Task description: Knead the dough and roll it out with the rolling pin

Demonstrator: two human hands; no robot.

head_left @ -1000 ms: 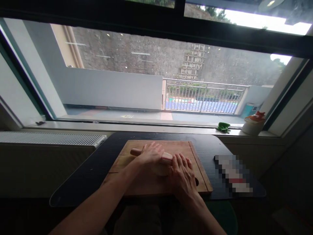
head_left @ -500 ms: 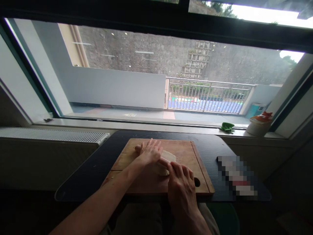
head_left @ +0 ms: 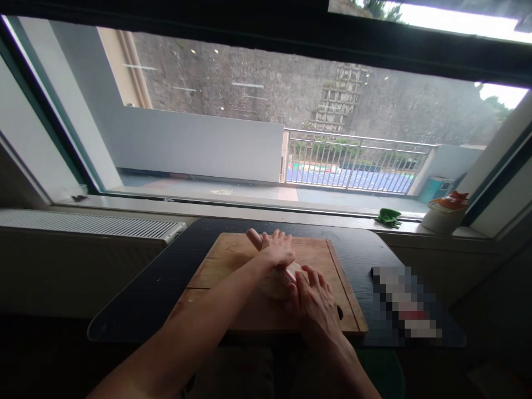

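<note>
A wooden rolling pin (head_left: 254, 238) lies slantwise across a wooden cutting board (head_left: 233, 324). Its far left end sticks out past my left hand (head_left: 277, 249), which presses on it with the fingers reaching forward over the wood. My right hand (head_left: 316, 296) bears on the nearer right end, fingers curved over it. Between the two hands a short pale stretch of the pin shows, with a reddish mark. Flattened pale dough (head_left: 272, 287) is under the pin, partly covered by my left hand and forearm.
The board sits on a black table (head_left: 145, 299). At the table's right lies a pixelated, flat object (head_left: 405, 302). On the windowsill behind are a green crumpled item (head_left: 388, 217) and a white container (head_left: 443, 219). A radiator (head_left: 95, 224) stands at left.
Both hands and the rolling pin have moved right across the board, and the pin lies at a steeper slant. More of the dough behind the pin is now covered.
</note>
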